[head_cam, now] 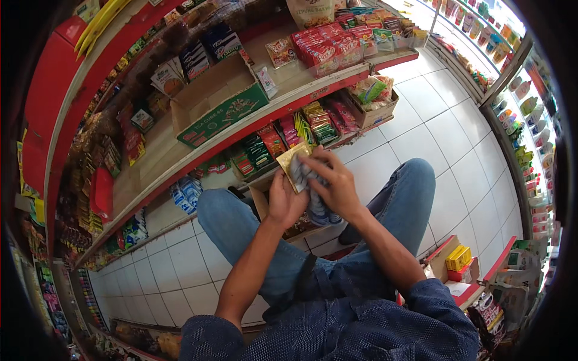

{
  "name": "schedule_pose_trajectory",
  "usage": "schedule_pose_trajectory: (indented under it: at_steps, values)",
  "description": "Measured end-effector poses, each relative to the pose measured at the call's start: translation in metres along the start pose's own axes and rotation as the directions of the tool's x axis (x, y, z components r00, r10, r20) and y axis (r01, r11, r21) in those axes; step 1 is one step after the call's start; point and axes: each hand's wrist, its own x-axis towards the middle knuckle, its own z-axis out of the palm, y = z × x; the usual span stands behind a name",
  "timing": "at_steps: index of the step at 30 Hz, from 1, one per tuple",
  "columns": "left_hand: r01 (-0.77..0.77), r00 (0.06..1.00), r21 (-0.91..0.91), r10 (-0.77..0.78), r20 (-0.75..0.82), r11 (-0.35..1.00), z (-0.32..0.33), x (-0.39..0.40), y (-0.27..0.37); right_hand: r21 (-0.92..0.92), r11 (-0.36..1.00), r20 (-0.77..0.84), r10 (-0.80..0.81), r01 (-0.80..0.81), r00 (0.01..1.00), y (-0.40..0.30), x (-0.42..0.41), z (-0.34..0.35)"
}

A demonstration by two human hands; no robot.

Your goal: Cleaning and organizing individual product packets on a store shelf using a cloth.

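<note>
Between my knees, my left hand [287, 198] grips a flat gold packet [287, 161] by its lower part. My right hand [333, 180] presses a grey cloth [300, 173] against the packet's face, and the rest of the cloth [321, 212] hangs below the fingers. Some of the packet is covered by the cloth. Under my hands an open cardboard box [259, 198] stands on the floor, its contents mostly hidden by my arms. Just beyond the packet are rows of seasoning sachets [273, 141] on the lower shelf.
A green cardboard tray box [221, 118] sits on the shelf above, left of red packets [325, 47]. The red shelf edge [298, 99] runs close ahead of my hands. White tiles [429, 140] extend right towards bottle shelves [524, 108]. A small yellow box [458, 258] lies near my right elbow.
</note>
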Motion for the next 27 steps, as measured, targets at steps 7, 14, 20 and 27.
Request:
schedule_pose_trajectory:
  at_steps: [7,14,20,27]
  values:
    - [-0.017,0.982,0.224,0.058,-0.178,0.974,0.011,0.003,-0.004,0.105,0.987,0.118,0.111,-0.124,0.987,-0.011,-0.012,0.002]
    - [-0.091,0.955,0.301,0.169,-0.242,0.949,0.006,0.018,0.020,0.337,0.900,0.338,0.158,-0.276,0.928,-0.001,0.005,-0.043]
    - [-0.130,0.909,0.798,0.393,-0.141,0.588,0.039,0.073,0.075,0.342,0.889,0.299,0.205,-0.306,0.932,0.012,0.012,-0.080]
    - [-0.178,0.841,0.983,0.526,0.127,0.047,0.066,0.191,0.147,0.290,0.893,0.320,0.249,-0.345,0.914,0.024,0.009,-0.078]
